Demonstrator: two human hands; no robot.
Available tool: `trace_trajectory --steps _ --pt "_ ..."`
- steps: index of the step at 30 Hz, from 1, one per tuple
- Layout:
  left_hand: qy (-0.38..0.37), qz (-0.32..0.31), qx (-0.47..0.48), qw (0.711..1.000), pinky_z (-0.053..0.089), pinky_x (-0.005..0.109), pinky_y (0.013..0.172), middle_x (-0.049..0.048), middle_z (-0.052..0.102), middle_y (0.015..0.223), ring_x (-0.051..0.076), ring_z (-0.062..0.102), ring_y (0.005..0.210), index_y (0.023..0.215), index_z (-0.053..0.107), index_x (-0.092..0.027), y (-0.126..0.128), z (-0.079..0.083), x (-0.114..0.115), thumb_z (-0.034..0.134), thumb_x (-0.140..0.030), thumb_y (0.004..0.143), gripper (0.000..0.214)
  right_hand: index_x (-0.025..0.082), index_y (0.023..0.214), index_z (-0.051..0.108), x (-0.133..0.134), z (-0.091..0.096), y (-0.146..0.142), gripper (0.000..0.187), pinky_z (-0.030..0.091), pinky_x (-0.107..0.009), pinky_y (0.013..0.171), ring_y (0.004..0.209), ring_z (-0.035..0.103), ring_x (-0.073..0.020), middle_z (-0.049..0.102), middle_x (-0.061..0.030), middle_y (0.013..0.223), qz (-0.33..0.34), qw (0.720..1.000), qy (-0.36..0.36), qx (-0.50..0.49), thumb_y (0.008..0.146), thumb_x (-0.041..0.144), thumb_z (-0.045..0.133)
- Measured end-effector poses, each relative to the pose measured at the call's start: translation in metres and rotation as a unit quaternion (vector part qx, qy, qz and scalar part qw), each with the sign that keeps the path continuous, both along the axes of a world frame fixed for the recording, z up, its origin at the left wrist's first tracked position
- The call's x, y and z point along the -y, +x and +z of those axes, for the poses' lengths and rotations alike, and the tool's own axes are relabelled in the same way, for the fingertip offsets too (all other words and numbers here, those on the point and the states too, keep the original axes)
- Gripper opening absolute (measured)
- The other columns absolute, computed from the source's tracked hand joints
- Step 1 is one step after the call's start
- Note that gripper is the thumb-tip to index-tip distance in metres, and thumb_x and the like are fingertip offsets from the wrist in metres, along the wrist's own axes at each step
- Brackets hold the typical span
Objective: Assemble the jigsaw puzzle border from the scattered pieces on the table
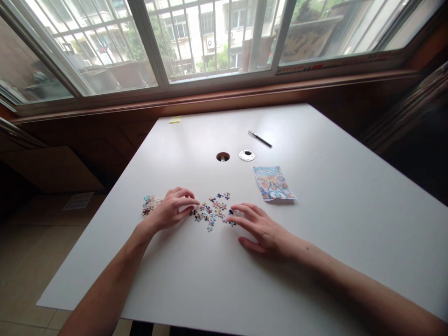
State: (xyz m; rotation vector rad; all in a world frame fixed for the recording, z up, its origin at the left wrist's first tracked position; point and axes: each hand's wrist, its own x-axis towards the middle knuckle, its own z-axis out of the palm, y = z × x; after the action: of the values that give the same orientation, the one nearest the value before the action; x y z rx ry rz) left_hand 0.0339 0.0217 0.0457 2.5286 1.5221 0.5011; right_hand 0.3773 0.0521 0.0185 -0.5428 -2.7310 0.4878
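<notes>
"Setting the scene first: what's the big stuff? Take the spot between the two hands as the clock's centre."

"Biggest is the white bench (196,280), then the window (149,46) across 12. Step-wise, I'd call it fiddly fingertip sorting, not much further than that."

"And the hands?"

"Left hand (172,206) is at 9, fingers loosely curled, thumb and index near each other. Can't tell if anything's pinched in there, sorry. Right hand (261,228) is around 3 to 4, fingers spread, thumb well apart from the others. Doesn't look clamped on anything."

"Ok, going smaller?"

"Printed sheet (275,183) with a colourful cartoon design at 2, just past the right hand. Pen (261,139) out at 1, with a round metal cover (246,157) nearer in on that same line. Bench hole (220,155) at 12, yellow note (175,120) near the far edge at 11."

"Smallest?"

"Puzzle pieces. Middle pile (212,217) is right at the centre, left fingertips at its 9 side, right fingertips at its 3 side by some dark pieces; actual contact is too small to call. Side pile (150,203) is further out at 9, partly behind the left hand. Imo the next move calls for a light pinch on a single piece without nudging its neighbours."
</notes>
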Motion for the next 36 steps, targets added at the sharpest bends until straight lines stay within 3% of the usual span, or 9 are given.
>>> trace_trajectory --steps 5,10,16,24,31,36 --pt "0.056 0.127 -0.006 0.990 0.046 0.037 0.090 0.0071 0.071 0.100 0.022 0.063 0.094 0.100 0.074 -0.020 -0.047 0.012 0.000 0.052 -0.025 0.097 0.023 0.025 0.142 0.047 0.000 0.000 0.001 0.051 0.042 -0.052 0.110 0.134 0.039 -0.0301 0.043 -0.0135 0.147 0.001 1.000 0.000 0.000 0.091 0.023 0.055" --pt "0.015 0.165 -0.043 0.985 0.047 0.034 0.087 0.0050 0.072 0.099 0.024 0.065 0.093 0.093 0.077 -0.024 -0.074 0.021 0.007 0.063 -0.038 0.089 0.021 0.026 0.141 0.048 0.000 -0.001 0.002 0.052 0.042 -0.051 0.110 0.135 0.039 -0.0298 0.044 -0.0132 0.146 -0.002 1.000 -0.004 -0.001 0.090 0.023 0.056" --pt "-0.069 0.185 -0.056 0.979 0.048 0.030 0.084 0.0031 0.073 0.103 0.022 0.066 0.091 0.096 0.078 -0.026 -0.069 0.018 0.008 0.058 -0.043 0.090 0.026 0.026 0.141 0.047 0.000 -0.001 0.002 0.052 0.042 -0.052 0.110 0.135 0.039 -0.0298 0.044 -0.0131 0.147 -0.002 1.000 -0.006 -0.001 0.091 0.023 0.056" --pt "-0.048 0.181 -0.007 0.982 0.047 0.029 0.071 0.0032 0.069 0.087 0.019 0.063 0.079 0.088 0.068 -0.021 -0.060 0.018 0.006 0.056 -0.033 0.089 0.017 0.026 0.142 0.047 0.000 -0.003 0.002 0.052 0.042 -0.052 0.110 0.136 0.038 -0.0301 0.042 -0.0136 0.148 -0.003 1.000 -0.003 0.003 0.091 0.024 0.056" --pt "-0.087 0.076 0.047 0.992 0.052 0.025 0.072 0.0035 0.071 0.095 0.015 0.066 0.078 0.081 0.072 -0.021 -0.030 0.012 0.006 0.058 -0.030 0.091 0.019 0.027 0.143 0.046 0.000 -0.002 0.001 0.053 0.042 -0.053 0.110 0.135 0.039 -0.0301 0.044 -0.0135 0.147 -0.003 1.000 -0.002 -0.008 0.091 0.024 0.056" --pt "-0.119 0.048 0.059 0.990 0.054 0.025 0.072 0.0031 0.073 0.100 0.016 0.069 0.080 0.089 0.079 -0.026 -0.017 0.015 0.009 0.058 -0.030 0.094 0.022 0.025 0.142 0.047 0.000 0.000 0.001 0.051 0.042 -0.052 0.110 0.135 0.038 -0.0300 0.043 -0.0139 0.147 0.001 1.000 -0.001 -0.003 0.092 0.024 0.055"
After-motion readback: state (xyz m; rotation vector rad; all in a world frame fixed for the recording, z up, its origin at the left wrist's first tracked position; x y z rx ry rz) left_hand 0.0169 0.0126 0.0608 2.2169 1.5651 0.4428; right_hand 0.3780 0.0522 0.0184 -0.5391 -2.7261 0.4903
